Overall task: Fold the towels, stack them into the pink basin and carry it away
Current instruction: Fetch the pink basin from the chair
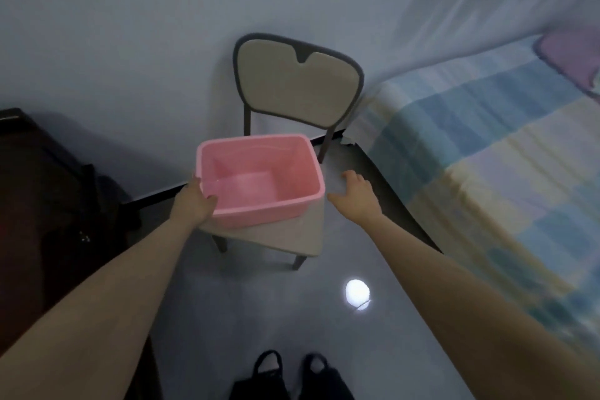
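Empty pink basin (259,178) on chair (292,88), gripped at near-left corner by left hand (194,200); right hand (357,195) open beside it, bed (487,140) close right.

A pale bluish-grey wall (130,26) closes off the room ahead, with a dark skirting strip (156,196) along its foot. Against it stands a chair (297,88) with a beige padded back in a dark frame, its legs on a glossy grey floor (259,318) that throws back a round white glare of lamp light (356,294). On the right a bed (487,156) carries a checked sheet in blue, yellow and white, blurred toward the corner. Dark wooden furniture (35,188) fills the dim left side.
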Motion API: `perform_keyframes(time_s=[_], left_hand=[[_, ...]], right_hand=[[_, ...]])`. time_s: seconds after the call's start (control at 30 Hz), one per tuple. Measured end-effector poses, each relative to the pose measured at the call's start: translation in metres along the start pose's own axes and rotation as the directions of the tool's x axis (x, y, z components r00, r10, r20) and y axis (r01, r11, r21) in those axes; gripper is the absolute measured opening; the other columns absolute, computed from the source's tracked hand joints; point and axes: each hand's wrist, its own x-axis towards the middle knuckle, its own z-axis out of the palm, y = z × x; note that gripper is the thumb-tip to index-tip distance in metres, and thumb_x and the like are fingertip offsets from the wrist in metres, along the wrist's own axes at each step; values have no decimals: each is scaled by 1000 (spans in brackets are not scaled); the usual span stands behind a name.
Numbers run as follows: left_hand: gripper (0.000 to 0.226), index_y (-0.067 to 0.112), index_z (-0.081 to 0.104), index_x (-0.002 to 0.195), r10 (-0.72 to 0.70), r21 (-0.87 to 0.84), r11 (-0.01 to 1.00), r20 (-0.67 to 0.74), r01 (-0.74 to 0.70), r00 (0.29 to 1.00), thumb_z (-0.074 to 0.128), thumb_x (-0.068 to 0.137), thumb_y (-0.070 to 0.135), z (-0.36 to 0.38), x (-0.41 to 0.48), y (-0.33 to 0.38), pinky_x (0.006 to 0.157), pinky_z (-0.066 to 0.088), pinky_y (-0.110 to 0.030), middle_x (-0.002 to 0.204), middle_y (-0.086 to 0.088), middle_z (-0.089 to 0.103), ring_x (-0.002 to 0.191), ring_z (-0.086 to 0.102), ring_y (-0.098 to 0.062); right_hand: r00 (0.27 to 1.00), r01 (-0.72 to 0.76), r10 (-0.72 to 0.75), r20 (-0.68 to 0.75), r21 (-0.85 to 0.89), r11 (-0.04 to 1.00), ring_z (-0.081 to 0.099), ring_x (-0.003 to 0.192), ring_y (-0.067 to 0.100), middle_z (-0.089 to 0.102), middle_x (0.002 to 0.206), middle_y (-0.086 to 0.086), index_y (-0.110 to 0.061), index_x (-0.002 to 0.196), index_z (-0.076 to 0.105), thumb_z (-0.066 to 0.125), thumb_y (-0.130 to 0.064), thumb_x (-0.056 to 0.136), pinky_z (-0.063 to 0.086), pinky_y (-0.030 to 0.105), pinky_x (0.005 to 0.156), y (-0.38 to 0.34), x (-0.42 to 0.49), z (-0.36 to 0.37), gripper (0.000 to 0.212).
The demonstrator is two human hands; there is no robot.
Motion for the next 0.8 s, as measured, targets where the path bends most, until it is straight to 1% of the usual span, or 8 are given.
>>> perform_keyframes(time_s=[0.13,0.23,0.37,0.5,0.6,0.67,0.73,0.8], left_hand=[[49,-5,41,129,-195,-16,981,-17,195,981,55,87,15,24,56,0,91,44,-40,126,-27,54,113,53,-41],[54,-6,34,134,-334,-20,943,-33,333,942,54,89,16,45,91,-12,95,43,-40,132,-28,48,119,48,-41],[59,-4,27,141,-482,-91,875,-54,476,875,51,91,15,63,134,-24,98,40,-37,139,-26,44,124,45,-40],[52,-2,39,135,-547,-186,829,-75,527,834,55,88,16,77,162,-29,93,42,-36,132,-24,51,117,51,-39],[50,-1,48,125,-590,-248,793,-86,557,802,64,82,21,78,168,-35,86,47,-37,123,-22,57,106,57,-35],[48,-1,52,115,-613,-261,774,-82,577,786,70,80,27,76,163,-37,76,48,-35,113,-20,60,94,59,-32],[41,-1,57,104,-601,-233,789,-96,569,794,70,80,29,74,152,-40,73,50,-36,105,-20,64,89,61,-32],[33,0,59,95,-596,-187,801,-147,569,790,68,81,29,60,130,-42,75,51,-37,100,-21,65,90,62,-35]], right_hand=[[995,31,-32,97,9,999,40,127,29,46,137,13,-9,136,38,60,-33,84,40,40,96,12,92,18,61],[982,34,-35,185,6,999,44,124,32,48,135,16,-6,134,40,62,-29,83,40,41,97,16,157,37,61],[963,-60,40,268,66,996,50,120,35,48,135,18,-3,135,37,61,-26,87,43,41,96,19,232,63,58],[940,-203,129,316,213,956,55,109,34,52,125,18,-1,133,37,60,-19,88,45,37,85,20,279,84,54],[902,-372,242,359,358,856,56,86,29,58,110,22,0,111,53,62,-18,86,48,41,79,19,296,95,31],[860,-471,305,409,408,782,55,77,28,58,102,20,-1,103,56,65,-21,86,47,37,71,20,300,96,27],[860,-480,324,395,409,776,55,78,28,57,97,17,1,106,58,64,-21,86,45,32,67,22,301,96,30],[871,-449,286,400,411,793,58,82,30,60,94,17,3,102,63,64,-19,83,49,35,73,8,295,92,29]])
